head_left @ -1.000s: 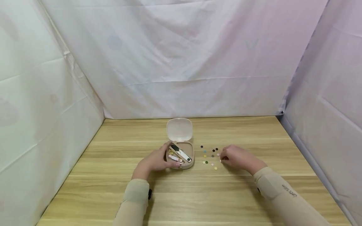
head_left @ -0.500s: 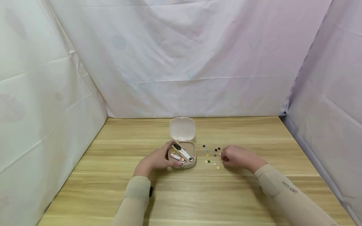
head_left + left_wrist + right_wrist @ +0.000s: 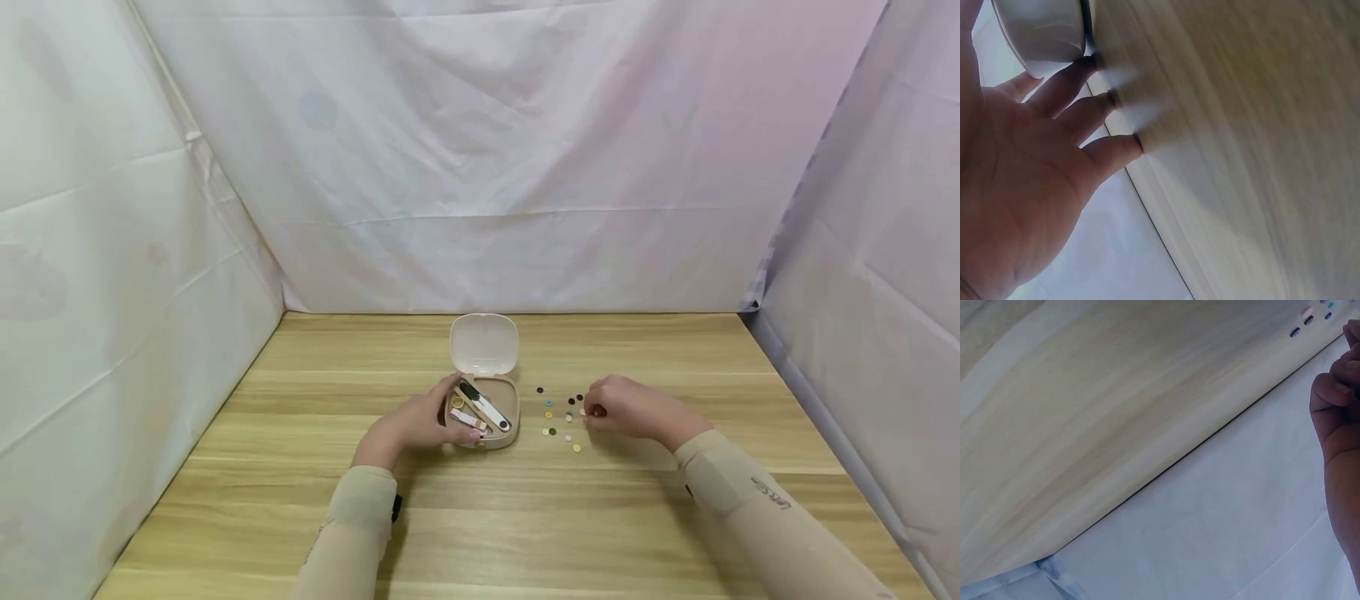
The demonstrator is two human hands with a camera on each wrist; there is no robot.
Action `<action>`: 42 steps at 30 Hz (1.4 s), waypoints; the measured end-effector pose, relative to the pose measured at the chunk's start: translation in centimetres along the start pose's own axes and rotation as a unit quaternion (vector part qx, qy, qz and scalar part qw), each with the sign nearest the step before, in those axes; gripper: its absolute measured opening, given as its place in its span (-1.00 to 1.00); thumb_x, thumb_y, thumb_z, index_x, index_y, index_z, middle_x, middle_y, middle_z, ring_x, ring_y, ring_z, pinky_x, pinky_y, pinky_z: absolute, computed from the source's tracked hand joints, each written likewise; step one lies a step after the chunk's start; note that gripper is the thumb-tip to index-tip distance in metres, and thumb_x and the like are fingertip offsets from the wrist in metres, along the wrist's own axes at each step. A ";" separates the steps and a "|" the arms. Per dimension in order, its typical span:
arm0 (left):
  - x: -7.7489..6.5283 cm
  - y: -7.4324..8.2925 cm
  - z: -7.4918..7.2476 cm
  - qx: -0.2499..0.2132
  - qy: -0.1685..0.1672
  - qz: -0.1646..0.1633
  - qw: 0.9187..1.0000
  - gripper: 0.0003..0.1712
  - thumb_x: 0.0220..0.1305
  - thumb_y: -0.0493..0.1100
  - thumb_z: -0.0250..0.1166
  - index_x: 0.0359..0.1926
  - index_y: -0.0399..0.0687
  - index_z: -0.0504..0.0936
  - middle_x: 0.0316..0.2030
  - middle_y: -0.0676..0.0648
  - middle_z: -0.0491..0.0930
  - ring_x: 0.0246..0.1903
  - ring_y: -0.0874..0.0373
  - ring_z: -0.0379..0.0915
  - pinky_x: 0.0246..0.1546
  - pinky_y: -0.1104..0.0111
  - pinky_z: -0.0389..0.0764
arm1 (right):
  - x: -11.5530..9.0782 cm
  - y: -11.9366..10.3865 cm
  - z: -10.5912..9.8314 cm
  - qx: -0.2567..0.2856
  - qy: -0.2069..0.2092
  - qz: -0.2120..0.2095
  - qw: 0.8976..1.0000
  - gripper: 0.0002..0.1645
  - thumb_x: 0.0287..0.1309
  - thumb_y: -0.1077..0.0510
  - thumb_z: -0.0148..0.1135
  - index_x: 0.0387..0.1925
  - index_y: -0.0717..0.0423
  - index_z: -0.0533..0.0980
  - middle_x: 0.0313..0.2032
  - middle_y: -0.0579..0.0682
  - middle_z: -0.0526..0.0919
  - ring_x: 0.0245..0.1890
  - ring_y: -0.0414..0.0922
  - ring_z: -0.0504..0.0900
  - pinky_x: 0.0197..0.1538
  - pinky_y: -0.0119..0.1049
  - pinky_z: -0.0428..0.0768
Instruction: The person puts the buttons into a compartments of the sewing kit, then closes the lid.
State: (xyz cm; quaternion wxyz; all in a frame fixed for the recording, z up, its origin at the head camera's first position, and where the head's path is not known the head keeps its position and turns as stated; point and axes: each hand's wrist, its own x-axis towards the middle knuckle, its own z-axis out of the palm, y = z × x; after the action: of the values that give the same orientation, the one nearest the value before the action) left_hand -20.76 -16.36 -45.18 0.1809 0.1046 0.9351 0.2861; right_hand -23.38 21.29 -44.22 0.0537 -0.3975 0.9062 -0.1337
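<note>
My left hand [image 3: 411,429] holds a small beige case [image 3: 495,442] by its left side, thumb at the front and index finger at the back corner. Its lid [image 3: 484,345] stands up. Inside lie a long black-and-white tool [image 3: 487,407], a pale strip with pink and orange marks [image 3: 468,419] and a yellow ring [image 3: 457,402]. My right hand [image 3: 630,408], fingers curled, has its fingertips beside a pink button [image 3: 582,412]; whether they pinch anything is hidden. A white button [image 3: 568,419] lies against a grey one.
Several small buttons are scattered between the case and my right hand, among them a yellow button [image 3: 577,448], a green button [image 3: 552,432] and a blue button [image 3: 548,403]. White cloth [image 3: 480,167] hangs behind the wooden table [image 3: 480,517] and along both sides.
My right hand has lifted slightly and shifted up the table. The white button, earlier at its fingertips, now appears further left by the grey one. My left hand stays on the case.
</note>
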 end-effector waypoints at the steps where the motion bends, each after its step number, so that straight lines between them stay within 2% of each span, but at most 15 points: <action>1: 0.0 0.0 0.0 0.001 -0.001 0.001 1.000 0.38 0.07 0.49 0.54 0.73 0.38 -0.06 0.51 -0.34 0.41 0.45 -0.29 0.43 0.47 -0.18 0.45 | 0.1 0.0 0.0 -0.002 -0.001 0.002 1.000 -0.84 0.30 0.26 0.42 -0.44 0.06 0.72 -0.49 -0.24 0.57 -0.48 -0.40 0.38 -0.37 -0.48 0.52; 8: 0.2 -0.3 0.0 0.002 0.000 0.004 1.000 0.37 0.08 0.49 0.54 0.73 0.41 -0.07 0.51 -0.34 0.40 0.45 -0.29 0.42 0.47 -0.17 0.46 | 0.7 0.1 0.5 -0.004 -0.019 0.013 1.000 -0.87 0.32 0.29 0.40 -0.36 0.06 0.73 -0.42 -0.21 0.64 -0.44 -0.37 0.42 -0.32 -0.47 0.55; 15: 0.1 -0.1 -0.1 0.003 -0.003 0.004 1.000 0.37 0.09 0.48 0.53 0.73 0.40 -0.06 0.52 -0.33 0.40 0.45 -0.28 0.42 0.48 -0.16 0.45 | 1.5 0.2 0.9 0.013 -0.013 0.027 0.999 -0.96 0.34 0.22 0.45 -0.26 0.11 0.75 -0.36 -0.17 0.68 -0.41 -0.36 0.45 -0.30 -0.45 0.58; 20: 0.1 -0.1 0.0 -0.002 -0.004 0.002 1.000 0.36 0.10 0.46 0.55 0.73 0.39 -0.05 0.52 -0.33 0.39 0.46 -0.28 0.42 0.48 -0.16 0.45 | 2.2 0.1 0.9 0.021 -0.015 0.032 0.999 -0.96 0.30 0.22 0.48 -0.22 0.08 0.77 -0.32 -0.18 0.68 -0.38 -0.37 0.49 -0.24 -0.43 0.63; 27: 0.0 0.0 0.0 -0.002 -0.003 -0.002 1.000 0.37 0.08 0.48 0.54 0.73 0.39 -0.06 0.53 -0.33 0.38 0.48 -0.28 0.39 0.49 -0.18 0.43 | 2.8 0.2 1.4 0.018 -0.025 0.041 0.999 -0.93 0.34 0.15 0.47 -0.25 0.08 0.77 -0.31 -0.19 0.67 -0.34 -0.37 0.53 -0.18 -0.39 0.66; 31: 0.1 0.0 0.0 -0.005 -0.006 -0.002 1.000 0.37 0.08 0.49 0.53 0.73 0.39 -0.07 0.54 -0.32 0.38 0.48 -0.27 0.39 0.49 -0.17 0.43 | 2.9 0.4 1.8 0.015 -0.031 0.049 0.998 -0.95 0.34 0.18 0.46 -0.28 0.03 0.77 -0.33 -0.21 0.65 -0.35 -0.37 0.52 -0.17 -0.38 0.67; 42: 0.1 -0.3 0.2 -0.001 -0.007 0.002 1.000 0.37 0.10 0.46 0.54 0.73 0.37 -0.07 0.53 -0.33 0.38 0.48 -0.28 0.39 0.49 -0.17 0.43 | 2.8 0.3 2.1 0.012 -0.036 0.035 0.999 -0.86 0.29 0.27 0.39 -0.39 -0.01 0.69 -0.41 -0.21 0.58 -0.41 -0.34 0.44 -0.28 -0.44 0.56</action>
State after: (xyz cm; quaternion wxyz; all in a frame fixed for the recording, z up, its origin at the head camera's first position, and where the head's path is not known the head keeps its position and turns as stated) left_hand -20.84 -16.47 -45.50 0.1872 0.1081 0.9334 0.2864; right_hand -25.09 19.04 -46.31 0.0956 -0.3696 0.9154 -0.1278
